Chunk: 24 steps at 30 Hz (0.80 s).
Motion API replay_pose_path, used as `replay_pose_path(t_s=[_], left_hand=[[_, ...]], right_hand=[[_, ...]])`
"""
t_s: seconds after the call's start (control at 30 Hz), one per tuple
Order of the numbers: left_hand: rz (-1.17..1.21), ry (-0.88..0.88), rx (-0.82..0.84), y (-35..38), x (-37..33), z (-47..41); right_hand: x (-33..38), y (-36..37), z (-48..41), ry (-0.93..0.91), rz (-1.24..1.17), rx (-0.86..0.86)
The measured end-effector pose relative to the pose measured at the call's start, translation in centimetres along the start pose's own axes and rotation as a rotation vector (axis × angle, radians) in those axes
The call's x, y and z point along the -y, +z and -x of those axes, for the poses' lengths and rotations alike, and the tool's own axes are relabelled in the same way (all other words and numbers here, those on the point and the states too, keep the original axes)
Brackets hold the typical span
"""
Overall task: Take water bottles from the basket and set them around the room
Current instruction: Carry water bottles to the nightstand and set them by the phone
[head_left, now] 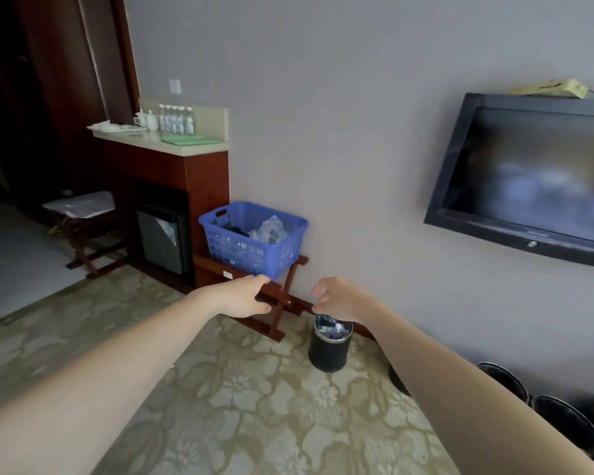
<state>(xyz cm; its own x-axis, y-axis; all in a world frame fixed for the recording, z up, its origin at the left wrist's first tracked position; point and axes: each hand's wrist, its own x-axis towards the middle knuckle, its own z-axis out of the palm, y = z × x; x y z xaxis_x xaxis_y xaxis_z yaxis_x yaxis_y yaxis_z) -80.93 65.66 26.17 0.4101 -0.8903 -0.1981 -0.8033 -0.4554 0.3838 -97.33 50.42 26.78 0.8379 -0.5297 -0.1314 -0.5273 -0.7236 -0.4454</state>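
Observation:
A blue plastic basket [285, 250] rests on a dark wooden folding rack [275, 303] against the grey wall. Clear wrapped water bottles [270, 229] poke up inside it. Both my arms stretch toward it. My left hand [242, 296] hovers just below the basket's near corner, fingers spread and empty. To its right my right hand [338, 298] is stretched out with fingers curled apart, holding nothing. Several water bottles [175, 120] stand in a row on the counter at the back left.
A black waste bin [330, 351] stands on the floral carpet under my right hand. A wooden cabinet [206, 186] with a mini fridge [163, 240] is left of the basket. A wall TV [532, 180] hangs at right. A second rack [83, 221] is far left.

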Motion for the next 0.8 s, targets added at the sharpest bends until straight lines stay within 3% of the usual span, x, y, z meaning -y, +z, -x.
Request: replay_pose_path(t_s=[0.37,0.8], left_hand=[[-0.005,-0.065,-0.04,-4.2,9.0,-12.0],[0.052,-0.085,-0.144,-11.1,14.8,-30.8]], right_hand=[[0.3,0.6,-18.0,-0.06,0.054,0.034],[-2.9,-4.1,-42.9,-0.134,0.091,0.114]])
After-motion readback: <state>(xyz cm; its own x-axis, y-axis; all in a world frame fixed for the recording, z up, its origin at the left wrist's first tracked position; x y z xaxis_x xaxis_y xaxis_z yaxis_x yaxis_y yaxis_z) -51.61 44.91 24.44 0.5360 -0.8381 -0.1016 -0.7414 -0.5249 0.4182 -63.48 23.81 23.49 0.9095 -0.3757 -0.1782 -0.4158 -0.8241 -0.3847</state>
